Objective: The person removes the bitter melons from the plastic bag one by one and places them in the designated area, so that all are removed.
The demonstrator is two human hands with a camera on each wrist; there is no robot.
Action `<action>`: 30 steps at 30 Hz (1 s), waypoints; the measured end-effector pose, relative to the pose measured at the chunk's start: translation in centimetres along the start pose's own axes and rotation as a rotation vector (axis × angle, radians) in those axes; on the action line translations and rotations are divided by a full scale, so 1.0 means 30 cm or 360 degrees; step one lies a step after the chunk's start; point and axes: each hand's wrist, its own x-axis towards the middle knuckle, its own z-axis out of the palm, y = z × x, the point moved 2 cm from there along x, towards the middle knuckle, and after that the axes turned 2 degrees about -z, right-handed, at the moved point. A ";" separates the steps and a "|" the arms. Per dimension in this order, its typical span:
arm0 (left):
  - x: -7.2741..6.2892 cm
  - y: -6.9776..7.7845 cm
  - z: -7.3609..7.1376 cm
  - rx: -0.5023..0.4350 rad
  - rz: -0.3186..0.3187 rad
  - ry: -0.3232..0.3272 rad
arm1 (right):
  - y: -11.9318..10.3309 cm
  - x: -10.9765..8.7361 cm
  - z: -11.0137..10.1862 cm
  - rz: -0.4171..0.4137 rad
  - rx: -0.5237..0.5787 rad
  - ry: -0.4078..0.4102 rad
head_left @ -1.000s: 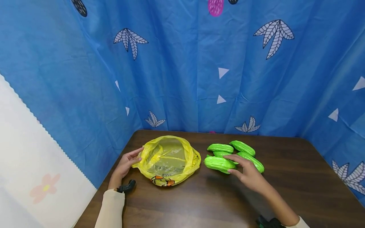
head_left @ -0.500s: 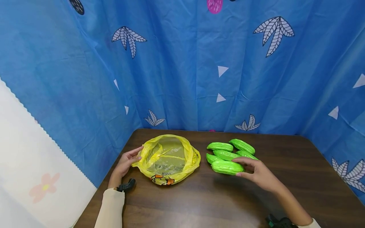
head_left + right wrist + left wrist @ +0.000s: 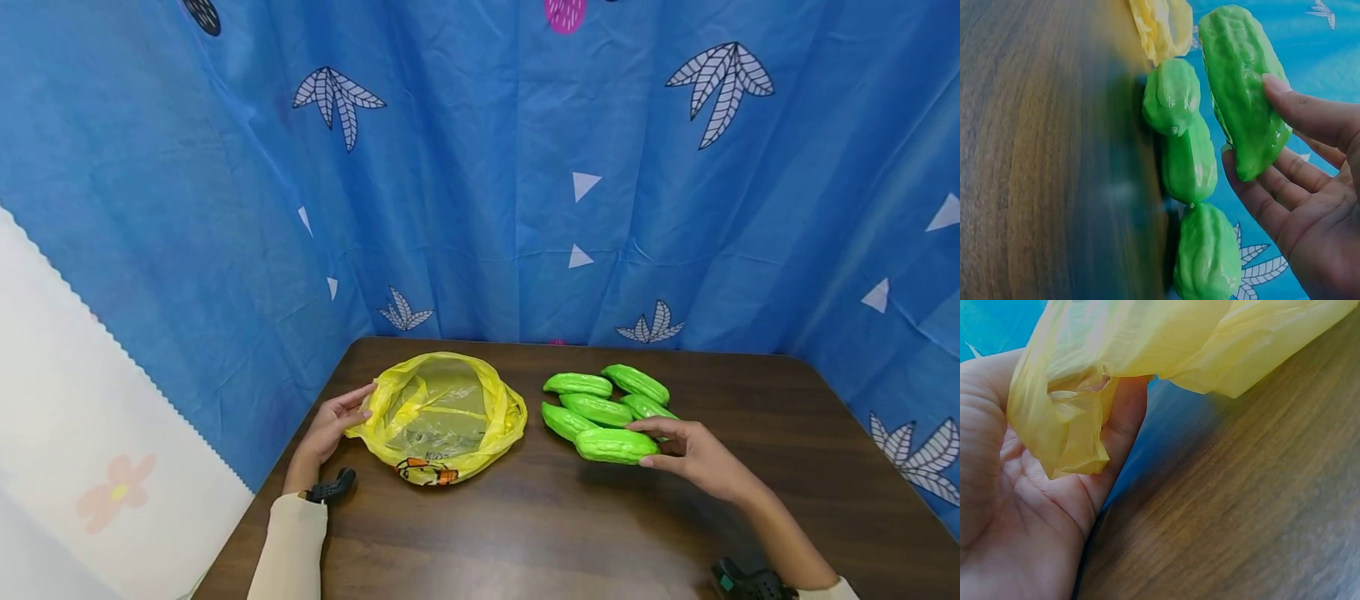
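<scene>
My left hand [image 3: 326,429] pinches the left rim of a yellow plastic bag [image 3: 506,433] whose mouth gapes upward. In the left wrist view, a crumpled part of the bag [image 3: 1079,434] lies between thumb and fingers. My right hand [image 3: 693,454] holds a glossy green bitter gourd [image 3: 611,446] by its right end, thumb on one side and fingers on the other. The right wrist view shows this gourd [image 3: 1244,81] raised, its tapered tip near the palm. Behind it, several more bitter gourds [image 3: 577,384] lie grouped on the table.
The dark wooden table [image 3: 487,542] carries the bag on the left and the gourds on the right. A blue patterned curtain [image 3: 480,208] hangs behind the table and along its sides. White cloth [image 3: 90,417] hangs at the far left.
My right hand has drawn the bitter gourd off the group, toward the right and slightly nearer me, uncovering the gourds behind it. The left hand and bag stay in place.
</scene>
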 end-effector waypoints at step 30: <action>0.002 0.003 0.000 0.0018 -0.0087 0.0020 | 0.082 -0.010 0.011 0.0080 0.0097 -0.0185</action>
